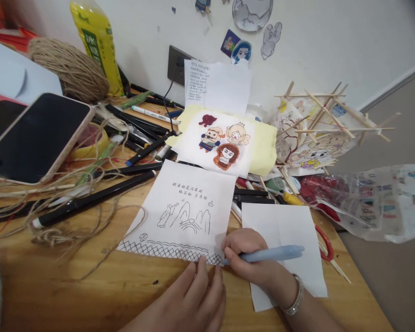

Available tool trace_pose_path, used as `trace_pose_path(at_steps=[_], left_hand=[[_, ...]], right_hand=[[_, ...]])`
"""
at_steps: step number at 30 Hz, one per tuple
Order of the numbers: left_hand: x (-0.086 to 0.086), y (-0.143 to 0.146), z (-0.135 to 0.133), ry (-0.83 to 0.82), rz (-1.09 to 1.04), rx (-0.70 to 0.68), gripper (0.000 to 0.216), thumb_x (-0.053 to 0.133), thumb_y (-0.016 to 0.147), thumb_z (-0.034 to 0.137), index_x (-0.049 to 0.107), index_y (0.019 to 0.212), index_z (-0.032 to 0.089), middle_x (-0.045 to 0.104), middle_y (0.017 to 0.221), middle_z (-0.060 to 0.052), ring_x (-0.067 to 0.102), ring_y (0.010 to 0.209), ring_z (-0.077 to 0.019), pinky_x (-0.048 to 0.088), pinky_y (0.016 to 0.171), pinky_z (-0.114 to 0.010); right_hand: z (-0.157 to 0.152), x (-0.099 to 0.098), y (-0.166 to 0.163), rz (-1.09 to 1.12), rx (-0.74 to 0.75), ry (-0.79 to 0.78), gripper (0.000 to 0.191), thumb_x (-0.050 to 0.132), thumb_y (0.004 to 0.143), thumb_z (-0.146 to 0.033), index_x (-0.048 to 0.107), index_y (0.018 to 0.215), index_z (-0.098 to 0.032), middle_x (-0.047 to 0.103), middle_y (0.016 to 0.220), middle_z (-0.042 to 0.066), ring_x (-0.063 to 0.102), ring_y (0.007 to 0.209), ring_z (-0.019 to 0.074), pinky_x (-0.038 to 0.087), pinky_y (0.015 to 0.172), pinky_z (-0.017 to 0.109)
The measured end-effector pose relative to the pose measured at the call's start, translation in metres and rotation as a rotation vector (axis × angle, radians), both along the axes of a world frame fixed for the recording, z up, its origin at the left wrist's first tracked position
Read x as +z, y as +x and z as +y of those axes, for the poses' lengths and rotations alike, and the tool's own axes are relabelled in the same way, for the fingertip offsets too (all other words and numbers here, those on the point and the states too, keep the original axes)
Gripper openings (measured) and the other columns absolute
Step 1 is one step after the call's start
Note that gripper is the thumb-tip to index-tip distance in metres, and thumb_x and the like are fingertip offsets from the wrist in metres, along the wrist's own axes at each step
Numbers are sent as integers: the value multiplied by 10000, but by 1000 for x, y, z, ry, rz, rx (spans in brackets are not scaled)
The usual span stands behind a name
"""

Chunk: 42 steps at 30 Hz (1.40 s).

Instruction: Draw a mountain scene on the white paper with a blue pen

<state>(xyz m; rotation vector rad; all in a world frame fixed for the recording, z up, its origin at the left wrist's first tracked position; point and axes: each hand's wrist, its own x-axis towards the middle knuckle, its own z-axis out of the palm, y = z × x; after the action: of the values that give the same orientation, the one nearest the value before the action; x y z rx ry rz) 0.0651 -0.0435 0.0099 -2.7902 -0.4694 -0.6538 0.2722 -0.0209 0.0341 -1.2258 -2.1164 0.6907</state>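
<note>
Pale blue plastic shows in the right hand [259,276], which grips a pen [276,253] with its tip at the lower right corner of the drawing sheet [185,214]. That sheet lies on the wooden bench [100,295], bearing handwritten characters, outlined mountains, a bridge and a crosshatched border. The left hand [193,299] grasps nothing, its bent fingers resting at the sheet's bottom edge. A plain white sheet [283,230] lies partly under the right hand and forearm. Beyond the drawing sits a page of coloured cartoon figures [193,133]; black markers [97,198] and loose twine [98,223] lie to its left.
</note>
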Motion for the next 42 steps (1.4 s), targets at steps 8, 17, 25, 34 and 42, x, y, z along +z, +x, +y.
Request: trace_pose_path(at_steps=[8, 17, 25, 34, 42], left_hand=[[4, -1, 1, -55, 48, 10, 285, 480, 982, 247, 689, 1170, 200, 689, 1206, -41, 590, 1094, -275, 364, 972, -430], [4, -2, 0, -92, 61, -6, 324, 475, 970, 313, 681, 1186, 188, 669, 1237, -68, 570, 1112, -290, 361, 980, -440], [3, -3, -1, -102, 43, -2, 339, 441, 971, 289, 681, 1185, 181, 673, 1230, -66, 565, 1116, -292, 360, 982, -444], [4, -3, -1, -123, 50, -23, 356, 479, 951, 317, 673, 1209, 169, 663, 1251, -93, 568, 1123, -288, 375, 989, -441], [2, -3, -3, -116, 53, -12, 375, 491, 943, 359, 664, 1220, 176, 654, 1262, -86, 560, 1127, -306, 374, 976, -454]], right_hand=[[-1, 2, -1, 15, 2, -41, 419, 467, 913, -242, 221, 573, -241, 396, 502, -44, 435, 483, 122, 362, 500, 258], [-3, 7, 1, -49, -94, -25, 427, 486, 926, -259, 325, 532, -227, 502, 516, -15, 475, 506, 128, 391, 504, 253], [-2, 7, 1, -65, -79, -13, 400, 486, 915, -234, 351, 538, -223, 502, 523, -18, 471, 512, 126, 391, 509, 249], [-2, 7, 1, -70, -75, -20, 433, 477, 938, -263, 341, 528, -228, 508, 518, -8, 475, 505, 137, 399, 501, 264], [-2, 6, 3, -31, -104, -27, 449, 471, 946, -284, 377, 511, -223, 534, 510, 3, 513, 507, 145, 421, 513, 270]])
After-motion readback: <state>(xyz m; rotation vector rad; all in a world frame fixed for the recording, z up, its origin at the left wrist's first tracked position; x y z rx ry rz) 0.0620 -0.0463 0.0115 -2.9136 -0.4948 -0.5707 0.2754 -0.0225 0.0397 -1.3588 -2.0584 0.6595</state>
